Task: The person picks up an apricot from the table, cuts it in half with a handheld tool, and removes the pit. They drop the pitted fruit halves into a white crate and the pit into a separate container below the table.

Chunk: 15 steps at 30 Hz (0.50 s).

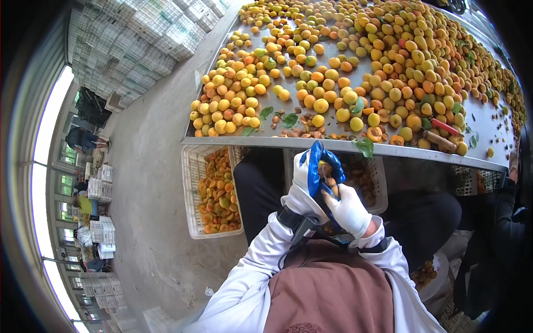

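Observation:
My left hand, in a white glove with blue coating, is closed round a yellow-orange apricot just below the table's front edge. Against it, my right hand, gloved alike, is wrapped round a small tool with a light wooden handle, its end at the fruit. The fingers partly hide the fruit and the tool. Many apricots lie on the metal table beyond my hands. Near its front edge are cut halves, pits and green leaves.
A white crate of apricot pieces stands on the floor at left, another under the table. A red-handled tool and a wooden handle lie at the table's right front. Stacked crates and several people are farther off.

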Tool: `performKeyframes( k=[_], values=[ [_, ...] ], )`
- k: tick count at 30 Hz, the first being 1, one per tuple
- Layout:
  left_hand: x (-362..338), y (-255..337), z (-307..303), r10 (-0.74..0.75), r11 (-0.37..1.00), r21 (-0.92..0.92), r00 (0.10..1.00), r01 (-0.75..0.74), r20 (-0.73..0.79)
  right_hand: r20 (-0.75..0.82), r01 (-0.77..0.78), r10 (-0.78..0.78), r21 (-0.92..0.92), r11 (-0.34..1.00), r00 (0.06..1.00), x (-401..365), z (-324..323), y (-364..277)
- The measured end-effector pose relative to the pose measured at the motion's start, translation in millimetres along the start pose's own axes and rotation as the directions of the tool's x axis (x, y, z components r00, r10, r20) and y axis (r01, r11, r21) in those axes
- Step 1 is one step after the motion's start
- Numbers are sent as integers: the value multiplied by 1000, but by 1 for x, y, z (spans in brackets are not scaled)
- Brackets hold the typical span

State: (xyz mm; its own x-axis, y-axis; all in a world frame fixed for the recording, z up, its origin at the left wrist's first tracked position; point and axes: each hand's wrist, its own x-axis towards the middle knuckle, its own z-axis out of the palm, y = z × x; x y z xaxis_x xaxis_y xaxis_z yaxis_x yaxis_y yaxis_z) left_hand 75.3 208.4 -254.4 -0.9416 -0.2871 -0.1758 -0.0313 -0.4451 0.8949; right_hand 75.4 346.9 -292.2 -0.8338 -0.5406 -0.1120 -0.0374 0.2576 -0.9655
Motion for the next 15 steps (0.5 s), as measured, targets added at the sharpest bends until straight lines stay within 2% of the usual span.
performKeyframes(
  k=[2, 3, 5, 6, 8, 9, 11, 13, 14, 15],
  values=[
    [3, 8, -6, -16, 998, 64, 999, 13, 46, 148, -50, 48, 8, 999, 988, 1, -6, -2],
    [4, 10, -7, -37, 991, 128, 995, 24, 94, 151, -49, 47, 9, 999, 987, 0, -4, -2],
    [9, 4, -12, -32, 988, 151, 996, 19, 84, 119, -15, 42, -220, 975, 992, -1, -2, -2],
    [12, 2, -15, -9, 974, 225, 992, -19, 122, 118, -16, 43, -219, 975, 992, 0, -4, -3],
    [14, 1, -20, 7, 954, 296, 987, -55, 160, 239, -170, 167, -10, 985, 957, 1, -8, -5],
    [15, 3, -22, -13, 948, 315, 984, -45, 180, 239, -172, 170, -10, 985, 956, 2, -10, -5],
    [13, 5, -21, -32, 943, 331, 980, -36, 199, 353, -303, 207, 245, 921, 913, 4, -13, -6],
    [10, 6, -13, -40, 994, 108, 995, 30, 91, 361, -345, 230, 298, 890, 904, 5, -11, -3],
    [12, 0, -10, -74, 996, 56, 997, 75, -27, 317, -355, 236, 396, 847, 918, 5, -8, -5],
    [12, -6, -6, -73, 996, 55, 997, 74, -27, 274, -356, 247, 491, 795, 930, 5, -7, -6]
  ],
)
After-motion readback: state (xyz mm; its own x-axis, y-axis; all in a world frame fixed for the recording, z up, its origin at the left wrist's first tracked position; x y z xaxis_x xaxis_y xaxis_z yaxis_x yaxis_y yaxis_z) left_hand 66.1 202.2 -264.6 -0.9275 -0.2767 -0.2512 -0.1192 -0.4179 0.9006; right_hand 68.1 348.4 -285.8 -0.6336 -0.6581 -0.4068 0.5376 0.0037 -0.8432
